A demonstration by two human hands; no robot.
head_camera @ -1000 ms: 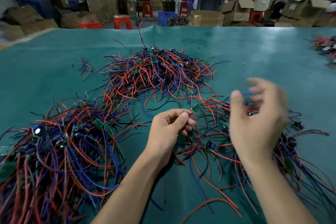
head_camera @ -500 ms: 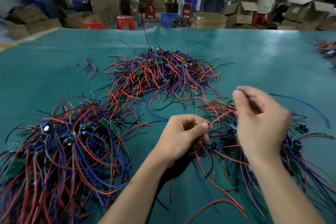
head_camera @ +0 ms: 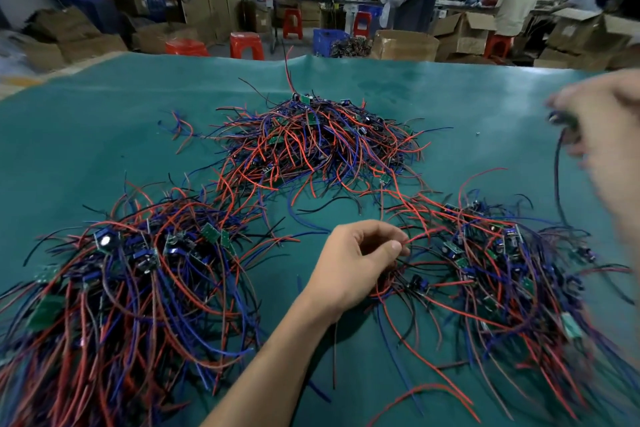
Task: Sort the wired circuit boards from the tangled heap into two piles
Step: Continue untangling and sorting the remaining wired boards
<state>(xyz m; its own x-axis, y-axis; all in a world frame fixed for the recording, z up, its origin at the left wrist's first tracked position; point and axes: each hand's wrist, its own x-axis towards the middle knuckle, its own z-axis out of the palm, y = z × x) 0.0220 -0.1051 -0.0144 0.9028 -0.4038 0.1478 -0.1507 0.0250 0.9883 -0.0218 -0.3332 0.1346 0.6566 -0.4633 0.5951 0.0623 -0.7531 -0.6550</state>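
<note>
The left hand point(head_camera: 356, 263) is pinching a thin red wire point(head_camera: 420, 236) beside the near right pile of wired green boards point(head_camera: 502, 267). The blurry right hand point(head_camera: 602, 114) is gripping a small dark wired board point(head_camera: 562, 120) above the green table cover point(head_camera: 104, 135).

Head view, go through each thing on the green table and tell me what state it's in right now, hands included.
Left hand: low by the near right pile, pinching a red wire.
Right hand: raised at the right edge, blurred, holding a small wired board.
Far heap: tangled.
Left pile: wires trailing toward the viewer.
Right pile: loosely spread.
</note>
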